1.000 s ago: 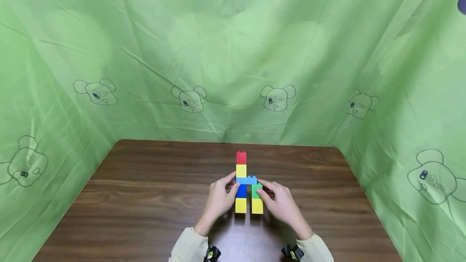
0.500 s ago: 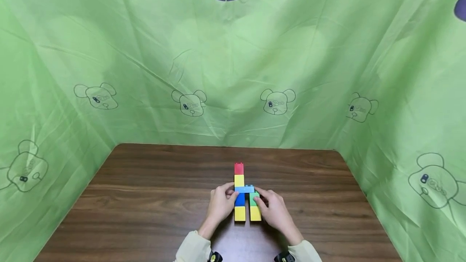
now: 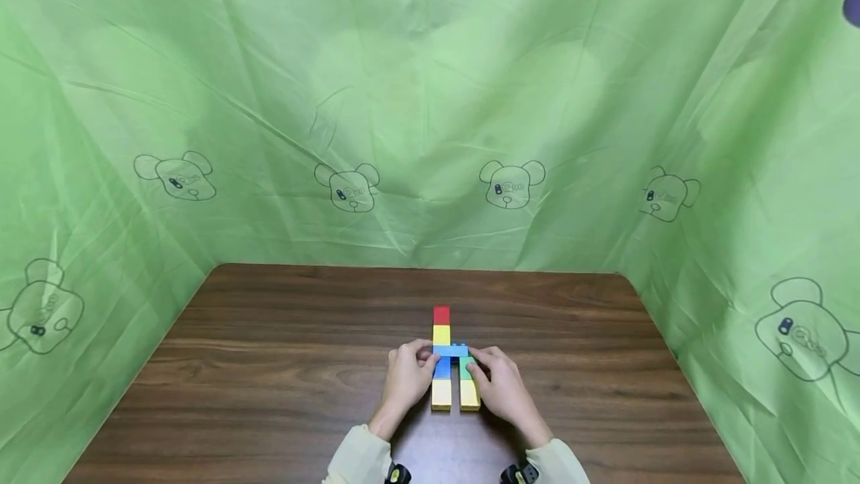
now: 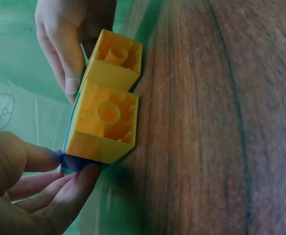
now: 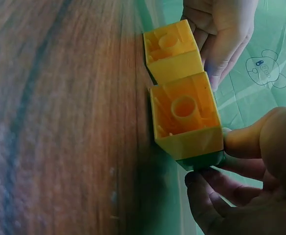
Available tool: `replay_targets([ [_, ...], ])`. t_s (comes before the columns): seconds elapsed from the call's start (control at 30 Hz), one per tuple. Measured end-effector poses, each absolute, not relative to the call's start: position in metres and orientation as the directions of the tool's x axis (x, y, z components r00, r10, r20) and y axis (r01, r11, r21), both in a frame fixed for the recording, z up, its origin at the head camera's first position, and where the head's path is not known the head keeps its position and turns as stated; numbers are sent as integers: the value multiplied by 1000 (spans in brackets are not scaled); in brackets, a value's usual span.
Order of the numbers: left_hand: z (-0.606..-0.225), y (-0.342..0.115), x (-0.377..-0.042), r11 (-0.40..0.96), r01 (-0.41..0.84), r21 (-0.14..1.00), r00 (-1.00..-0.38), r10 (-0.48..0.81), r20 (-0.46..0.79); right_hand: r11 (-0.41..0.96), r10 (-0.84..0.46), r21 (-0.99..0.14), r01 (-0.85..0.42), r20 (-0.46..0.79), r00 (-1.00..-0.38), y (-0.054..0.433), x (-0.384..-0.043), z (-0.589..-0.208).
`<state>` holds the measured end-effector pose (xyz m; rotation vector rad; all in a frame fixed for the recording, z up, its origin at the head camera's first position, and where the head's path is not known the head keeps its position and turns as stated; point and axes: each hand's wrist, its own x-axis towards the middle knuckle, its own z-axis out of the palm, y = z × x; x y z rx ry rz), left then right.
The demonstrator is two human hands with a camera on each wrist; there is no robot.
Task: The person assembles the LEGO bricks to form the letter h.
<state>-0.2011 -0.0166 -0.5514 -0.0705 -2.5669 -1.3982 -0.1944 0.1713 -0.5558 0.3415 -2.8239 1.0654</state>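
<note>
A toy brick figure lies tipped back close over the table, its two legs toward me. One column runs from a red brick through a yellow brick, a long light blue brick and a blue brick to a yellow brick. Under the light blue brick's right end sit a green brick and another yellow brick. My left hand pinches the column around the blue brick. My right hand pinches the green brick. Both yellow feet show hollow undersides in the wrist views.
The brown wooden table spreads around the figure, its far edge meeting a green curtain printed with bear faces. Black wrist devices sit at both pale sleeves.
The brick figure has tipped backward and come down lower in the head view, with both hands keeping their hold on it. The head view has shifted slightly.
</note>
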Motion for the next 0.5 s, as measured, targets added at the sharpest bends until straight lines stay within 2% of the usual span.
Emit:
replay_targets([
  [0.3, -556, -18, -204, 570, 120, 813, -981, -58, 186, 732, -181, -649, -206, 107, -978, 170, -196, -557],
  [0.4, -556, -19, -207, 632, 184, 753, -962, -39, 269, 749, -199, -624, -223, 110, -974, 172, -197, -554],
  [0.5, -549, -25, -211, 720, 293, 629, -901, -11, 433, 772, -212, -572, -278, 181, -960, 179, -199, -546],
])
